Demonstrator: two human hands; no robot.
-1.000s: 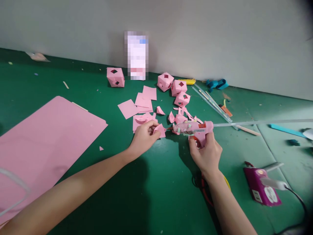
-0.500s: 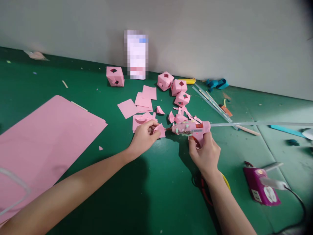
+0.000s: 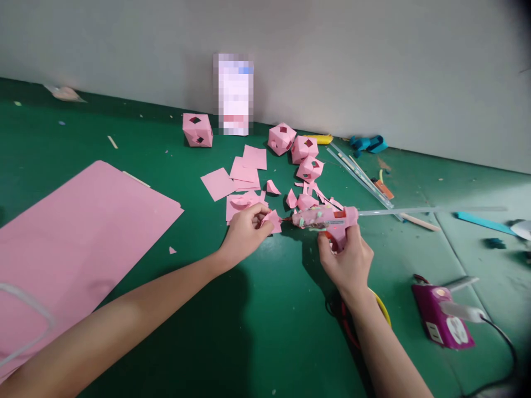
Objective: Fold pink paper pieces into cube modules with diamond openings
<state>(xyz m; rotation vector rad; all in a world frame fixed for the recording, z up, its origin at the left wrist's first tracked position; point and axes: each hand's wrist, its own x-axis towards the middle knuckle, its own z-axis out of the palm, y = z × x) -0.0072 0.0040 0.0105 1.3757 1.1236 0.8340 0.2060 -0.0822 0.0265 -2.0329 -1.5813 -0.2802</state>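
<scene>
Between thumb and fingers, my left hand (image 3: 248, 229) pinches a small folded piece of pink paper (image 3: 272, 222). My right hand (image 3: 349, 255) is wrapped around the handle of a pink hot glue gun (image 3: 321, 217), fingers at its trigger. The gun's nozzle points left and is at the paper's right edge; whether it touches is too small to tell. A long clear glue stick (image 3: 394, 211) sticks out of the gun's back. Just beyond my hands lie pink paper squares (image 3: 244, 171) and curled paper scraps (image 3: 306, 200).
Several pink paper polyhedra with cut-out holes (image 3: 282, 139) stand near the wall, beside a propped, blurred screen (image 3: 235, 94). A large pink sheet (image 3: 87, 232) covers the left. Spare glue sticks (image 3: 359, 174) lie right of centre. A purple power adapter (image 3: 442, 315) with a cable sits at right.
Both hands keep nearly the same pose, nozzle at the paper piece. The glue stick's far end now reaches less far to the right. The whole view has shifted slightly.
</scene>
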